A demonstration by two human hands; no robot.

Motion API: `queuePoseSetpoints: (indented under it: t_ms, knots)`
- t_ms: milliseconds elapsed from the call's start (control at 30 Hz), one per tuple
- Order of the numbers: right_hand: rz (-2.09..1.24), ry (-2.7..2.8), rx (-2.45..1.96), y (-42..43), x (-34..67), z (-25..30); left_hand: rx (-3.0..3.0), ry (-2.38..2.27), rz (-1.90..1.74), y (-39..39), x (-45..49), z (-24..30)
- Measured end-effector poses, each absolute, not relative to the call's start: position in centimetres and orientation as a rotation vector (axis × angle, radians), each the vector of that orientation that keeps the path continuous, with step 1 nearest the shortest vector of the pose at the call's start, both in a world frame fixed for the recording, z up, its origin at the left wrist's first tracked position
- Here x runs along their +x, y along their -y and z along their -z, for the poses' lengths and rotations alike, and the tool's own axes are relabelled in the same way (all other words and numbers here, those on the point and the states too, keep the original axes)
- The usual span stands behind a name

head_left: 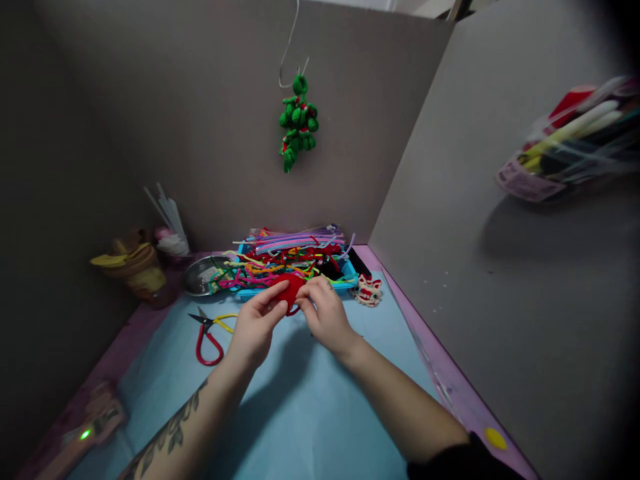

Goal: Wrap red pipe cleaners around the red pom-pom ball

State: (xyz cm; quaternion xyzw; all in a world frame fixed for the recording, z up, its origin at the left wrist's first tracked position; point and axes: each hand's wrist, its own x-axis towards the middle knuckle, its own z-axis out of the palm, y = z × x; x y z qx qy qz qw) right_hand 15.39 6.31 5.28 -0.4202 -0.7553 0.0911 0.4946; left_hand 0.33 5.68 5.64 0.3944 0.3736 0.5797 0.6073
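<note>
Both hands meet over the light blue table mat [300, 413], just in front of a blue tray [350, 281] heaped with coloured pipe cleaners [280, 263]. My left hand [256, 328] and my right hand [326, 315] pinch a small round red pipe-cleaner piece [290, 292] between their fingertips, each from its own side. The fingers of both hands are closed on it. A loop of the red piece hangs below the fingers.
Red-handled scissors [207, 337] lie left of my hands. A metal dish [200, 275] and a yellow-brown figure [131, 263] stand at back left. A small white-and-red figure [369, 291] sits right of the tray. A green pipe-cleaner ornament [298, 123] hangs on the grey partition. A device with a green light [86, 433] lies near left.
</note>
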Motion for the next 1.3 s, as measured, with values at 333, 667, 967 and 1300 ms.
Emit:
queuePoseSetpoints:
  t_ms: [333, 667, 967, 1300]
  knots:
    - [-0.533, 1.643, -1.051, -6.5, 15.3, -5.2, 0.954, -0.981, -1.378, -5.7, 0.7, -5.5]
    - [-0.635, 1.448, -1.153, -6.8, 15.0, -5.0, 0.978, -1.028, -1.43, -5.9, 0.6, -5.1]
    - [-0.829, 1.348, -1.101, -7.0, 14.6, -4.6, 0.975, -1.017, -1.408, -5.7, 0.8, -5.1]
    - [-0.957, 1.266, -1.146, -7.3, 14.4, -4.4, 1.036, -1.063, -1.447, -5.9, 0.7, -4.6]
